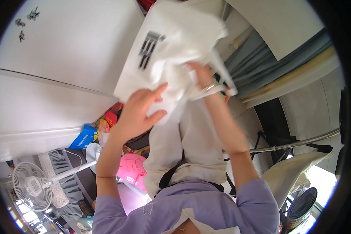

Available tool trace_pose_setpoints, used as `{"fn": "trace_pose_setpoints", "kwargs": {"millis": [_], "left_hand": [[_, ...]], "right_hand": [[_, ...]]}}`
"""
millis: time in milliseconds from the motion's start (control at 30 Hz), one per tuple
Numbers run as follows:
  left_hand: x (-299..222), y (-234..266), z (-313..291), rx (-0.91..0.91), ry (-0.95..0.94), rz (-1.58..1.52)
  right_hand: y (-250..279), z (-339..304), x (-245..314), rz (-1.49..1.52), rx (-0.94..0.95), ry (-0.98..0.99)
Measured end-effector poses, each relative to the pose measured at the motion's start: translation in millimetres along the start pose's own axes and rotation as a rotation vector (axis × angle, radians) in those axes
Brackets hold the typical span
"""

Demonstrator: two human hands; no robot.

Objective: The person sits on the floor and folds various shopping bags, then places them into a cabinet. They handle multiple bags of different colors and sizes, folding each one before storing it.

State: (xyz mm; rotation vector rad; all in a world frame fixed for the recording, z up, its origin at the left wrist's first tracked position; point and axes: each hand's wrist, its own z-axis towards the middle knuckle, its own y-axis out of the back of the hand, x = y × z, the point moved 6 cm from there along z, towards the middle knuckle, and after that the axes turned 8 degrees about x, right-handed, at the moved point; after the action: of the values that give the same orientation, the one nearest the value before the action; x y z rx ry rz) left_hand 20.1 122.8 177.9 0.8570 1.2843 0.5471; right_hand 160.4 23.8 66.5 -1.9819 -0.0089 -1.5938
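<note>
A large soft white piece, cloth or a bag [183, 35], spreads in front of me, blurred and wrinkled, with a dark printed block on its left part. Over its lower left edge is my left hand [142, 107], thumb and forefinger stretched apart, with nothing visible between them. My right hand [201, 76] reaches into the folds at the right side and appears to grip the white piece; its fingertips are partly hidden and smeared. A pale band [208, 91] crosses the right wrist; I cannot tell whether it belongs to the white piece.
White cabinet doors [66, 43] stand at the left. Lower down are a blue packet [84, 136], a pink bag [132, 169] and a white fan [32, 186]. Grey curtains [257, 58] hang at the right, above a curved metal rail [296, 145]. A rolled mat [302, 204] stands lower right.
</note>
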Motion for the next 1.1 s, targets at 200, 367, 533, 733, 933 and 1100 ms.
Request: {"fn": "trace_pose_setpoints", "kwargs": {"millis": [200, 367, 533, 733, 933, 1100], "left_hand": [[30.1, 3.9, 70.6, -0.125, 0.029, -0.361], [138.9, -86.1, 119.4, -0.026, 0.344, -0.869], [250.1, -210.2, 101.4, 0.140, 0.564, -0.504], [283.9, -305.3, 92.0, 0.144, 0.689, -0.053], [296.8, -320.9, 96.6, 0.191, 0.723, 0.089], [280.7, -326.5, 85.1, 0.146, 0.740, -0.152]], "right_hand": [[131.8, 37.4, 107.6, -0.112, 0.173, -0.001], [193.6, 65.7, 69.2, -0.609, 0.254, -0.329], [190.6, 108.8, -18.6, -0.631, 0.491, -0.498], [223.9, 115.9, -50.9, -0.509, 0.465, -0.632], [269.0, 120.7, -47.9, -0.588, 0.197, -0.686], [272.3, 113.9, -54.9, -0.572, 0.220, -0.769]]}}
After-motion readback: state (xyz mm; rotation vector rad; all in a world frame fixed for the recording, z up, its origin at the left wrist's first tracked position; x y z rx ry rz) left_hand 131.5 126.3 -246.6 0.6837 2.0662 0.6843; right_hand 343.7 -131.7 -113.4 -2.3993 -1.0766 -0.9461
